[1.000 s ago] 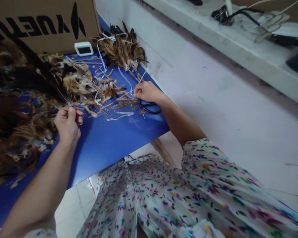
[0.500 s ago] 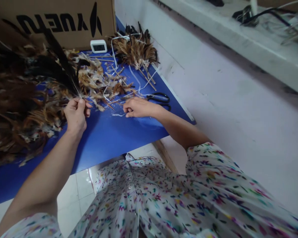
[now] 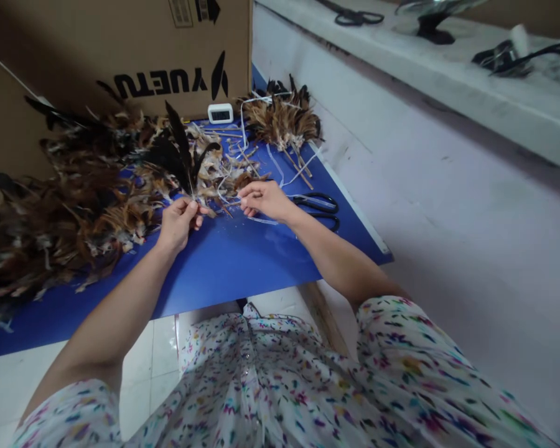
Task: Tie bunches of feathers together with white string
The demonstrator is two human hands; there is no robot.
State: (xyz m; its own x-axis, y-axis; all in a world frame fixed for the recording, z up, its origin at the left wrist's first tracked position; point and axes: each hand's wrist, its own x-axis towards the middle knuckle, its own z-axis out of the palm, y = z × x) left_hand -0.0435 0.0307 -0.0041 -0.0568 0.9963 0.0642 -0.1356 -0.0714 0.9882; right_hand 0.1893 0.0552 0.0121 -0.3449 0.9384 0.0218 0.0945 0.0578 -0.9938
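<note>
My left hand (image 3: 179, 223) is closed in a pinch around the base of several long black feathers (image 3: 183, 152), which fan upward. To its right, my right hand (image 3: 264, 200) has its thumb and fingers pinched together. A thin brown stick (image 3: 233, 204) shows at those fingertips; whether it is held or lies behind them I cannot tell. Under the same hand runs a clear plastic strip (image 3: 265, 221). Black-handled scissors (image 3: 318, 202) lie beside my right wrist, partly hidden by it.
Brown and black feathers (image 3: 88, 211) cover the left side of the blue table (image 3: 242, 261). A feather bundle with sticks (image 3: 284, 121) lies at the back right. Behind stand a small white digital clock (image 3: 220, 114) and a cardboard box (image 3: 168, 56). A wall (image 3: 368, 174) borders the right.
My right hand's fingers have straightened from a tighter curl, and the plastic strip has shifted rightward under it. My left hand still grips the black feathers. The view has shifted.
</note>
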